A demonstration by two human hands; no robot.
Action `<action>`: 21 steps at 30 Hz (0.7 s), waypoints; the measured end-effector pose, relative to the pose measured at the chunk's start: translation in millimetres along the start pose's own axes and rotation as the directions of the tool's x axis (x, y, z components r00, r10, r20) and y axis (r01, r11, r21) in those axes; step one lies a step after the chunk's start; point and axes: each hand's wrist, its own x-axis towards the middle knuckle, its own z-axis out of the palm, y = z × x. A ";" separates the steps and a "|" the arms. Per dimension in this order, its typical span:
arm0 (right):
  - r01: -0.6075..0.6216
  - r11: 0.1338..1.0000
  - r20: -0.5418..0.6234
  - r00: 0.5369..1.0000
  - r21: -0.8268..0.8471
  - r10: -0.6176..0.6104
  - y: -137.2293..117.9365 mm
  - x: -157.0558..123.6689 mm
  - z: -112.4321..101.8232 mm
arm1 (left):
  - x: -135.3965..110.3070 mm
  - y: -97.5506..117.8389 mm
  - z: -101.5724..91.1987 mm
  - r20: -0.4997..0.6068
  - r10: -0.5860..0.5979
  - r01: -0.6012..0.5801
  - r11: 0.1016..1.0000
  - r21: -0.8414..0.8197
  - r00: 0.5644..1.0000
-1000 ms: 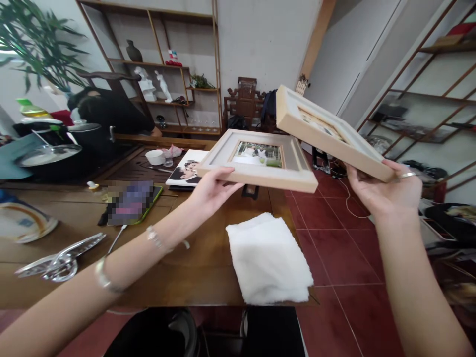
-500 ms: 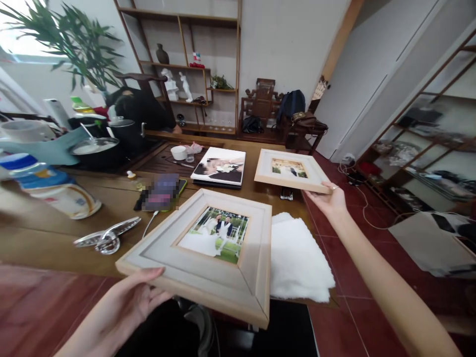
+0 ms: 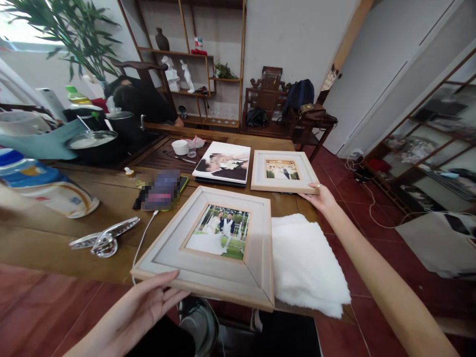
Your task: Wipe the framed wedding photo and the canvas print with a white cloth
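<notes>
My left hand grips the near edge of a pale wooden picture frame, thumb on top and fingers beneath. A wide light mat surrounds its photo of a couple outdoors. Farther off to the right, my right hand is closed on the near right corner of a second, similar picture frame with a smaller-looking photo. A white fluffy cloth lies on the table beside the nearer frame. Behind the frames rests a photo album with a couple on its cover.
On the wooden table stand a blue-capped bottle, a silver ornament, a phone on a white cable, and a small white cup. Pots are at the left. A person in black leans at the far side.
The nearer frame has shifted slightly right and tilts flatter. The farther frame has come down and left, closer to the album. Both hands keep their hold.
</notes>
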 end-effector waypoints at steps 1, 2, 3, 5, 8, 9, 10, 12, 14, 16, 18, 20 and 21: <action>0.014 0.999 -0.019 1.000 -0.029 -0.015 1.8 2.8 1.6 | 1.7 -0.5 -0.2 -0.013 -0.005 0.005 1.000 -0.008 1.000; 0.028 0.998 -0.034 0.999 -0.057 -0.030 3.5 5.2 3.2 | 3.6 -1.0 -0.8 -0.022 -0.007 0.007 1.000 -0.017 1.000; 0.041 0.996 -0.044 0.998 -0.084 -0.045 5.1 7.1 4.9 | 5.5 -1.5 -1.8 -0.030 -0.008 0.007 1.000 -0.023 1.000; 0.062 0.989 -0.050 0.996 -0.134 -0.069 7.5 9.4 7.8 | 8.5 -2.5 -4.0 -0.035 -0.014 0.013 1.000 -0.028 0.999; 0.095 0.976 -0.046 0.993 -0.195 -0.106 9.5 9.6 11.1 | 10.5 -3.5 -5.7 -0.021 -0.028 0.027 0.999 -0.026 0.999; 0.107 0.971 -0.039 0.992 -0.214 -0.118 10.0 9.4 11.8 | 10.7 -3.8 -5.6 -0.016 -0.031 0.031 0.999 -0.026 0.999; 0.121 0.965 -0.028 0.991 -0.233 -0.131 10.4 9.3 12.4 | 10.8 -4.1 -5.4 -0.013 -0.033 0.033 0.999 -0.025 0.999; 0.155 0.949 0.001 0.987 -0.276 -0.161 11.2 9.4 13.2 | 11.3 -5.0 -4.5 -0.014 -0.037 0.037 0.999 -0.020 0.999; 0.204 0.923 0.027 0.978 -0.326 -0.206 11.5 7.9 13.0 | 12.0 -6.2 -3.8 -0.015 -0.041 0.041 0.999 -0.022 0.999; 0.275 0.882 0.035 0.958 -0.382 -0.284 10.7 -0.5 10.8 | 12.7 -7.3 -3.4 -0.025 -0.041 0.040 0.998 -0.044 0.999; 0.370 0.824 0.035 0.918 -0.428 -0.394 8.2 -22.4 5.3 | 13.1 -7.7 -3.3 -0.031 -0.028 0.025 0.996 -0.081 0.999; 0.509 0.716 0.108 0.843 -0.478 -0.527 4.6 -61.2 -4.6 | 12.9 -7.1 -3.2 -0.028 0.000 -0.003 0.994 -0.105 1.000; 0.651 0.547 0.280 0.740 -0.526 -0.612 2.9 -86.1 -11.0 | 12.8 -6.6 -3.2 -0.022 0.013 -0.016 0.994 -0.107 1.000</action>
